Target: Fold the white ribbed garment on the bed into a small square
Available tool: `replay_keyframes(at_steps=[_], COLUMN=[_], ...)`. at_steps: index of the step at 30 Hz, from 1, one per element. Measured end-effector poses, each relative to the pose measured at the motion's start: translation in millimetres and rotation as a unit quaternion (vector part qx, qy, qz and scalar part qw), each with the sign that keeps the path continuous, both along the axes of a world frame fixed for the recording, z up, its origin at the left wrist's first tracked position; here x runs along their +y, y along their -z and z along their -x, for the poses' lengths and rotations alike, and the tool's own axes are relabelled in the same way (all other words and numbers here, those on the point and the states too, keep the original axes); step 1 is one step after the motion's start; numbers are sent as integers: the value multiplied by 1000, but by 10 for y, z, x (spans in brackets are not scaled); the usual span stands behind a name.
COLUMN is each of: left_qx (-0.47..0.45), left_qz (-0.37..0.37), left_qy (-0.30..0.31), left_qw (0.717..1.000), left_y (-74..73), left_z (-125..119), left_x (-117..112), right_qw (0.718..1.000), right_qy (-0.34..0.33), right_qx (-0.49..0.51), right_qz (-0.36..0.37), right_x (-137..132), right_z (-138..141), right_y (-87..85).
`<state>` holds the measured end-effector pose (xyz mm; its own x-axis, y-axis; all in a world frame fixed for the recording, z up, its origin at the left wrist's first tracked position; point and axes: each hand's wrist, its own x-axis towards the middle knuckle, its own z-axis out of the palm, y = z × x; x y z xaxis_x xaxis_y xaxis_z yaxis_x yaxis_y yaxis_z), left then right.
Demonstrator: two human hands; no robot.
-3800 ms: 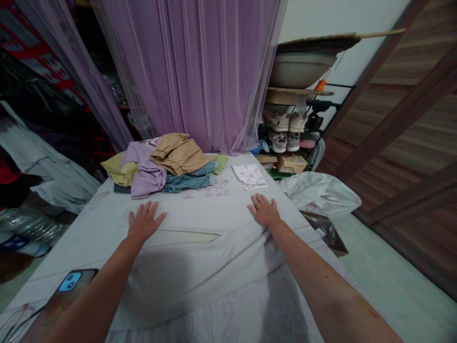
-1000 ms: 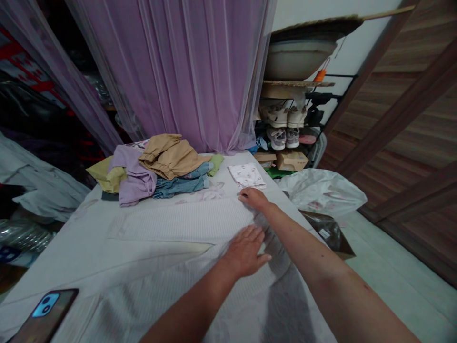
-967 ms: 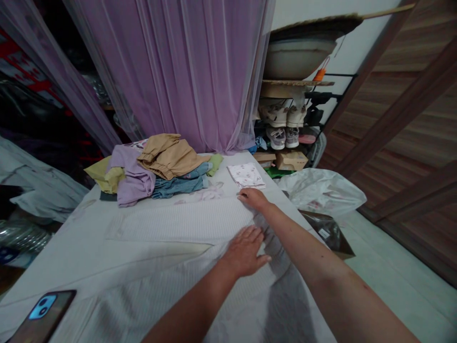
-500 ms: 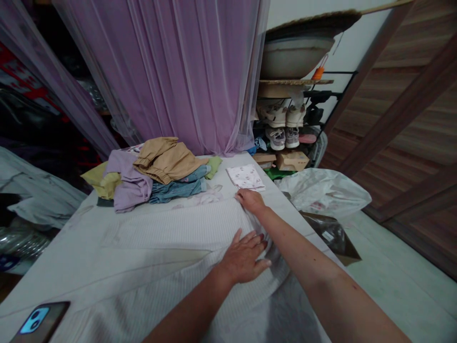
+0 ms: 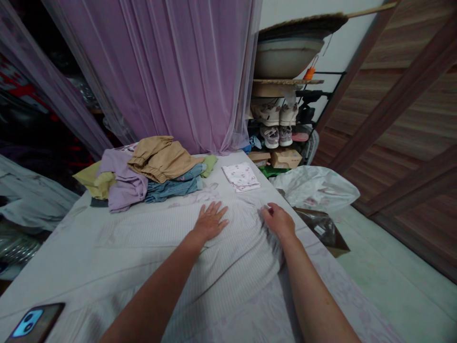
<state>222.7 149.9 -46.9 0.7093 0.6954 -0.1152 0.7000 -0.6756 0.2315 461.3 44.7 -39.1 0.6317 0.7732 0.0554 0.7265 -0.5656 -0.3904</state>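
Observation:
A pair of white ribbed trousers (image 5: 235, 267) lies spread over the bed, one leg reaching left and the other toward the near left. My left hand (image 5: 210, 221) rests flat on the upper leg, fingers spread. At the waist end, my right hand (image 5: 279, 221) has its fingers curled on the edge of the cloth, which wrinkles beside it. Just beyond the hands sits a folded white cloth with a small print (image 5: 241, 176).
A heap of clothes holds tan trousers (image 5: 162, 157), a lilac garment (image 5: 124, 183) and jeans (image 5: 174, 186). A phone (image 5: 37, 324) lies at the near left. Right of the bed are a plastic bag (image 5: 317, 188), an open carton (image 5: 323, 231) and a shoe rack (image 5: 274, 119).
My left hand has moved away and left onto the upper leg. My right hand has come nearer and right from the far waist corner, and the waist cloth has shifted with it.

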Motion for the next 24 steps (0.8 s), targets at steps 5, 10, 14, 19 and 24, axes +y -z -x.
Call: replay_keyframes(at_steps=[5, 10, 14, 19, 24], left_qx=[17, -43, -73, -48, -21], left_qz=[-29, -61, -46, -39, -7], left_qy=[-121, -65, 62, 34, -6], left_qw=[992, 995, 994, 997, 1000], left_y=[9, 69, 125, 94, 2], left_z=[-169, -538, -696, -704, -766], left_x=[25, -65, -85, -46, -23], right_qw=[998, 999, 999, 998, 1000], right_qy=[-28, -26, -28, -33, 4], right_qx=[9, -17, 4, 26, 15], right_qz=[57, 44, 28, 41, 23], right_x=[-9, -4, 4, 31, -16], right_z=[23, 94, 108, 97, 76], right_y=[-90, -88, -84, -91, -58])
